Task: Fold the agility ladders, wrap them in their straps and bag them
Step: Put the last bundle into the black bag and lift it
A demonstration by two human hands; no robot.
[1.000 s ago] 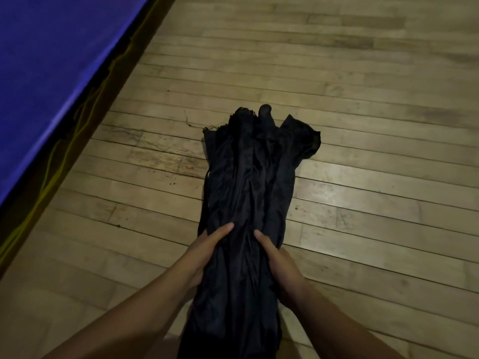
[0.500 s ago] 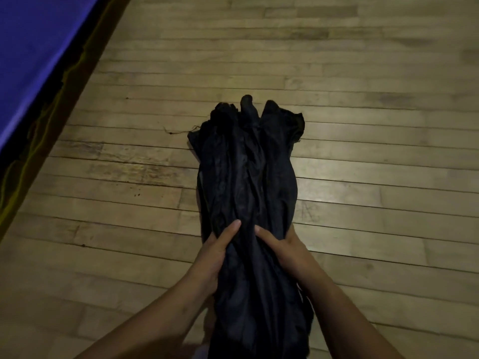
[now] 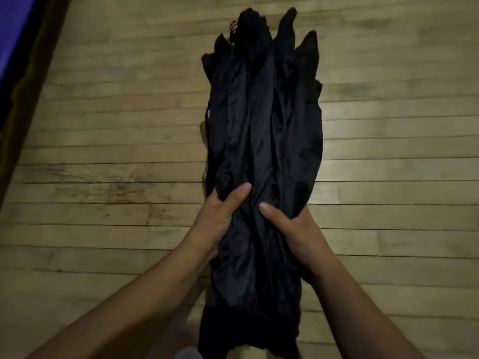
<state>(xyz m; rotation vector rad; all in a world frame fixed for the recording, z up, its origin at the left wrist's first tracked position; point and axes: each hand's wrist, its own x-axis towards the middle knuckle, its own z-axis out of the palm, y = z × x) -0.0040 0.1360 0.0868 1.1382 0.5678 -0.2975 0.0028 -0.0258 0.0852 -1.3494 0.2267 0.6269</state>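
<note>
Over the plank floor (image 3: pixel 103 203), the left hand (image 3: pixel 220 221) and right hand (image 3: pixel 295 229) gripped the black bag (image 3: pixel 264 112), thumbs in front, fingers curled round it, likely to bunch it tight.

the bag (image 3: pixel 264 125) stretches over the floor's (image 3: pixel 103 151) middle, left grip (image 3: pixel 220 218) on its left side, right grip (image 3: pixel 293 229) on its right; a mat (image 3: pixel 13 22) fills the far-left corner.

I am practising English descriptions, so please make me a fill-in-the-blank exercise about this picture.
1. The left hand and the right hand both grip a crumpled ___ fabric bag.
2. Under it lies a floor of ___ planks.
3. The mat at the upper left edge is ___.

Missing words: black; wooden; blue.
</note>
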